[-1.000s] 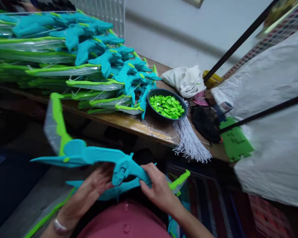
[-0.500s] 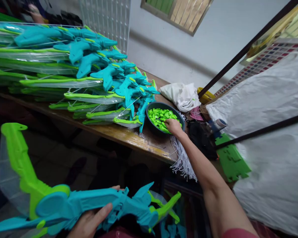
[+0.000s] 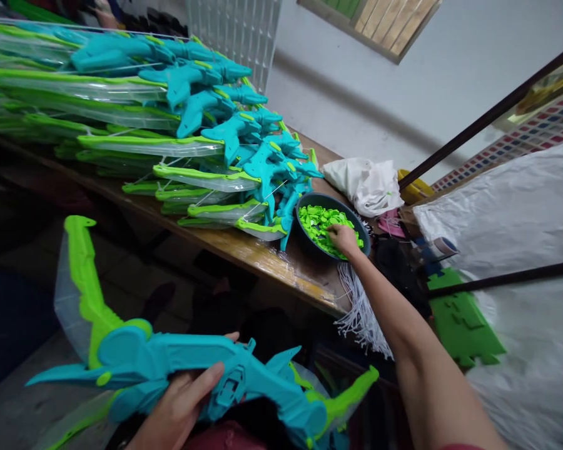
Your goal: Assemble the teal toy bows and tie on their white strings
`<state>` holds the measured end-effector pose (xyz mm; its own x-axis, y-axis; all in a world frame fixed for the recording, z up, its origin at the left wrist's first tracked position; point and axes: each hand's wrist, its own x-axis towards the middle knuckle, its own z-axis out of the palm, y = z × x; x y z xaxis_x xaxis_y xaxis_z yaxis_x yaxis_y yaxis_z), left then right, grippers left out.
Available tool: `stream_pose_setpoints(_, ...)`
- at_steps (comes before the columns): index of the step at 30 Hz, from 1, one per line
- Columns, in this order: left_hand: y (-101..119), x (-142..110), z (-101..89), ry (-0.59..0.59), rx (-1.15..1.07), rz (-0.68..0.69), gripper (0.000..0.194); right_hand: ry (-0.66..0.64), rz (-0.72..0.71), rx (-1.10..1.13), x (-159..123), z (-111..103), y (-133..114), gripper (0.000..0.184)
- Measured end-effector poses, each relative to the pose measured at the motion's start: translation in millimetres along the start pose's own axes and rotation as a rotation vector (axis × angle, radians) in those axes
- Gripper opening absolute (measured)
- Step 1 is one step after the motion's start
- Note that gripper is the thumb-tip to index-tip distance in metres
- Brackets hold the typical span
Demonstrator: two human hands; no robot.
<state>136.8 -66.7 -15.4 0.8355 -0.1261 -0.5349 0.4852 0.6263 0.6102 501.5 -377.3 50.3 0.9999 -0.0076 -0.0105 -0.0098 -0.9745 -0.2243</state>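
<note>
My left hand (image 3: pixel 184 400) is wrapped round a toy crossbow (image 3: pixel 192 353) with a teal body and lime-green limbs, held low in front of me. Clear film-like wings hang from its limbs. Stretched out to the table, my right hand (image 3: pixel 344 239) dips into a dark round basin (image 3: pixel 304 240). Lime-green plastic pieces (image 3: pixel 321 220) fill that basin. The fingers of this hand are curled and pinched among the pieces, and what lies between them is hidden.
A large stack of similar toy crossbows (image 3: pixel 206 125) covers the left of the wooden table (image 3: pixel 281 269). White strings (image 3: pixel 361 319) hang over its edge. Beyond the basin are a white bag (image 3: pixel 363 184) and a yellow container (image 3: pixel 415 186). A green foam mat (image 3: pixel 466 319) and dark poles stand right.
The view has swung left, so everything sits further right. My right hand stays in the basin, fingers among the green pieces. The left hand still holds the toy crossbow.
</note>
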Motion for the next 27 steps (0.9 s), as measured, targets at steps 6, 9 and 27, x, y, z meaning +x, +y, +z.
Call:
stream_pose_setpoints(6,6,-4,17.2,-0.028,-0.104,0.028,0.065,0.102,-0.010,0.520,-34,-20,-17,0.032)
stream_pose_setpoints(9,7,-7,22.0,-0.004,-0.074,0.082,0.067,-0.004,-0.078,0.782,-77,-18,-43,0.046)
stream_pose_setpoints(27,5,-27,16.1,-0.161,-0.001,0.000,0.053,-0.352,-0.288,1.333,-315,36,-109,0.008)
